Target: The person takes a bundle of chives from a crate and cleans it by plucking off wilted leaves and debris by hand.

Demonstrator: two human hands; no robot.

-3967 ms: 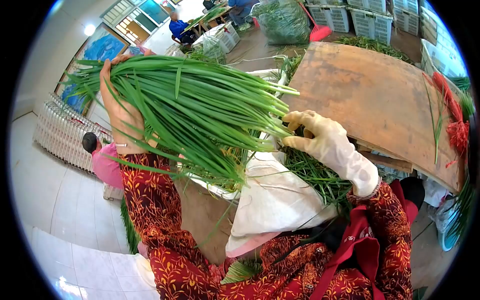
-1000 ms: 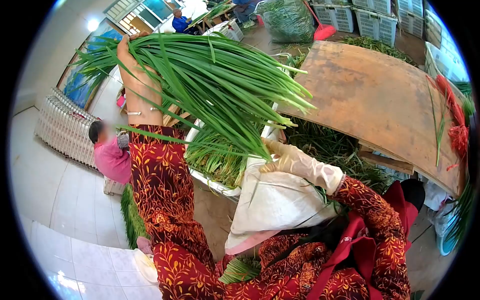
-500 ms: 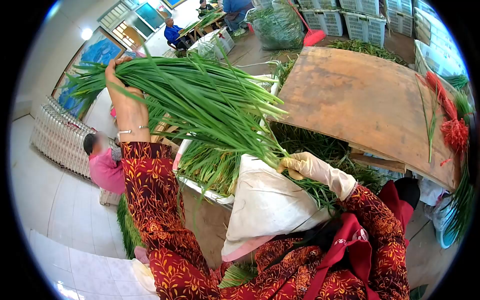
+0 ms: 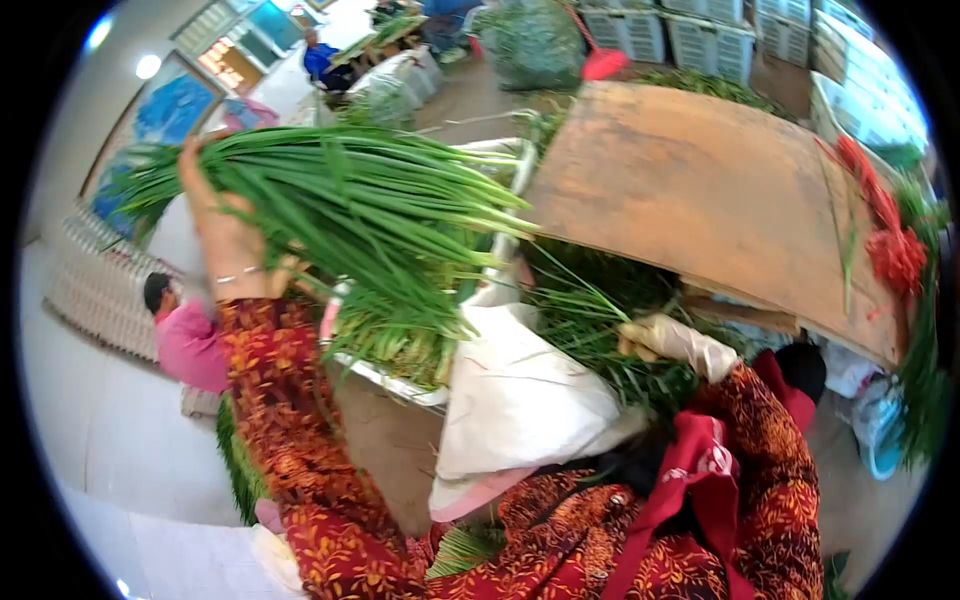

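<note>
A large bunch of long green stalks (image 4: 350, 190) is held up by my bare left hand (image 4: 222, 215), closed round its leafy end at the upper left. The pale stalk ends point right. My right hand (image 4: 670, 342), in a pale glove, is well away from the bunch, low over loose green leaves (image 4: 600, 310). Its fingers are pinched on a thin green stalk that runs up to the left. A white cloth (image 4: 520, 390) lies below, between my hands.
A white crate (image 4: 400, 378) of green stalks stands under the bunch. The wooden board (image 4: 700, 200) spans the right, with red string (image 4: 893, 255) at its edge. One person in pink (image 4: 190, 345) is at the left, another in blue (image 4: 322, 65) farther back.
My right hand has moved away from the bunch, down and to the right, with a thin stalk. My left hand still holds the bunch. The whole view has shifted slightly.
</note>
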